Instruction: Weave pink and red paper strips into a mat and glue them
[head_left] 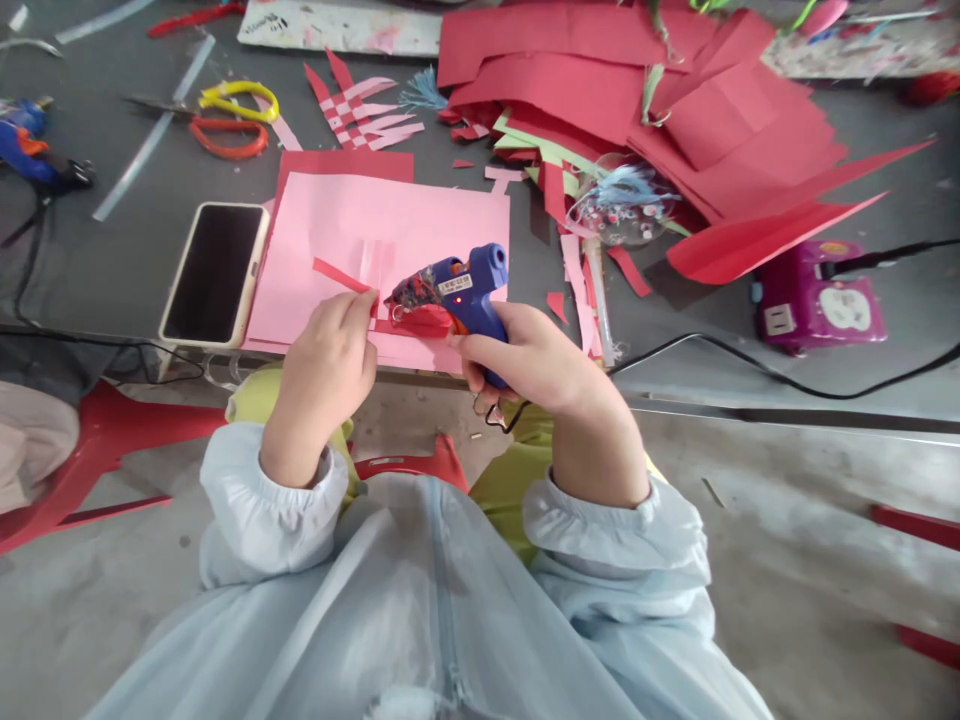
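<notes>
My right hand [525,360] is wrapped round the handle of a blue glue gun [469,290], whose nozzle points left at a red paper strip [341,277]. My left hand [334,365] pinches that strip at its near end, fingers closed, over a pink paper sheet [360,240] at the table's near edge. A darker red sheet [345,163] lies under the pink one. Both sleeves are pale blue.
A phone [214,272] lies left of the pink sheet. Scissors [232,120] and a woven red-and-pink paper piece [360,105] lie behind. A heap of red paper [675,90] fills the back right. A purple power strip [817,295] with cables sits right. A red chair [97,440] stands left.
</notes>
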